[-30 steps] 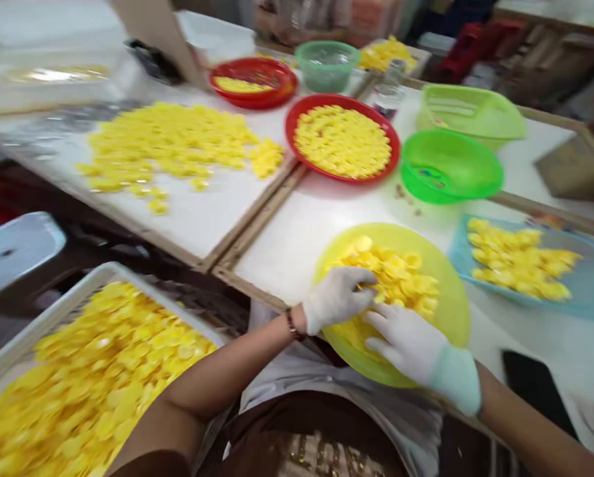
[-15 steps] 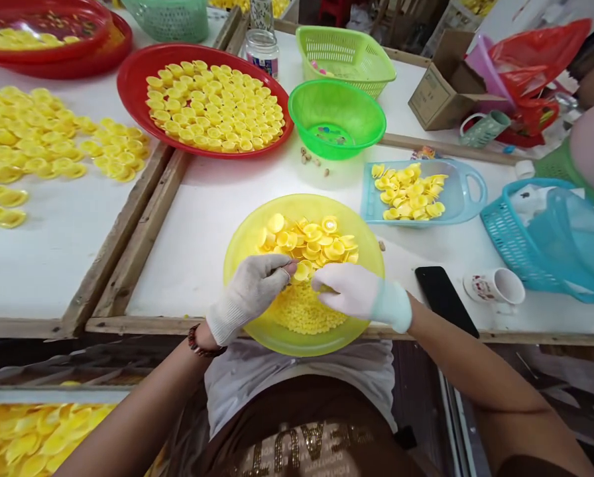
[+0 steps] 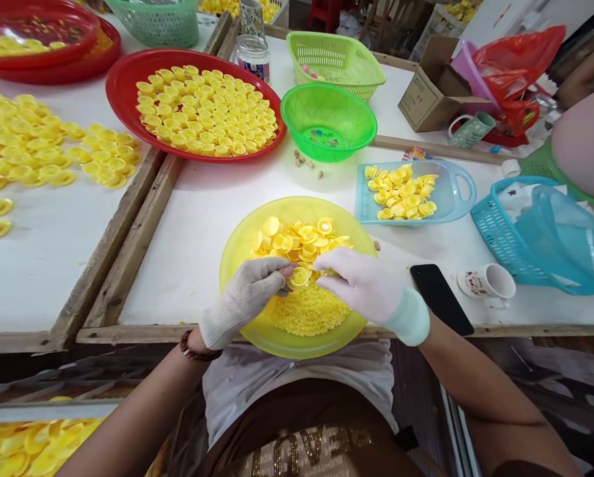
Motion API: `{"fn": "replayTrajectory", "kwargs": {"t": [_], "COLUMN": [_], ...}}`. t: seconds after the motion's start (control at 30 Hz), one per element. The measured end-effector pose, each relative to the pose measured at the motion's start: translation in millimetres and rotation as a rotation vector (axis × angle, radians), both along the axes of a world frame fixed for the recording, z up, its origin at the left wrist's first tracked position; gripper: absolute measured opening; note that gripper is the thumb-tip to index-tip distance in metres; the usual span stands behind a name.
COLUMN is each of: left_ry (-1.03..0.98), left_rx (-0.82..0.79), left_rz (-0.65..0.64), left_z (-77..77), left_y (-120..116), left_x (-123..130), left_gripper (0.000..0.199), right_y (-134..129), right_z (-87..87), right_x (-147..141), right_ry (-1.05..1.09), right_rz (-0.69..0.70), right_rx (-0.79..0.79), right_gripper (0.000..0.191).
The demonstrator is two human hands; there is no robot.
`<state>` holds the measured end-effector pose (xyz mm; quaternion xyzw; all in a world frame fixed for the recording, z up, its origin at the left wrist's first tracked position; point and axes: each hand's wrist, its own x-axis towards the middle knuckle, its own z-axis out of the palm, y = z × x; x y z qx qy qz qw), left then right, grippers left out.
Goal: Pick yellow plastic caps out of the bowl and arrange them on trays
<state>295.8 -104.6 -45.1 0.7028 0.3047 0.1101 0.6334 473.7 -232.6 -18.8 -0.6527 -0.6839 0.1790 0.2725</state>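
My left hand (image 3: 250,291), in a white knit glove with bare fingertips, pinches a small yellow plastic cup (image 3: 298,277) by its edge. To the right of that cup is my gloved right hand (image 3: 359,281), with thumb and forefinger apart and nothing visible between them; its other fingers are partly hidden. Both hands are over a yellow bowl (image 3: 232,245). Loose yellow cups (image 3: 301,237) are heaped in its far half, and tiny yellow pieces (image 3: 304,318) fill the near half.
A red tray (image 3: 122,99) of yellow cups stands behind left, beside a green bowl (image 3: 329,119). Right of the yellow bowl are a blue scoop tray (image 3: 451,212), a black phone (image 3: 439,298), a white mug (image 3: 486,281) and a blue basket (image 3: 506,225). A wooden rail (image 3: 128,252) crosses left.
My right thumb and forefinger have parted and the hand has shifted slightly. The cup in my left hand now shows its open face more clearly. The camera view has shifted slightly.
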Motion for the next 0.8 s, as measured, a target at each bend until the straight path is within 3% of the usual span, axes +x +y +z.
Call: {"fn": "replayTrajectory", "kwargs": {"t": [0.27,0.47,0.63,0.73,0.8], "left_ry": [-0.014,-0.036,-0.104,-0.152,-0.147], "left_rx": [-0.023,-0.023,-0.109,-0.078,0.005], "left_rz": [-0.041,-0.02,0.053,0.163,0.237], "left_z": [-1.4,-4.2,-7.2,2.0,10.6], "left_y": [1.1,2.3,-1.3,-3.3,4.2], "left_x": [0.1,-1.0,0.1,-10.5,-26.3], "left_gripper": [0.027,0.029,0.025,0.023,0.022], "right_y": [9.8,-2.3,-12.1,-10.2,-7.6], "right_z": [-9.6,0.1,-7.6,-24.6,-36.4], "right_x": [-13.8,-4.7,0.5,-9.6,-17.5], "right_ry": [0.057,0.025,-0.096,-0.327,-0.463], "right_rz": [0.068,-0.049,-0.002,0.081,0.11], "right_rx": [0.106,0.084,-0.187,-0.424,-0.487], "right_gripper": [0.016,0.016,0.021,0.018,0.018]}}
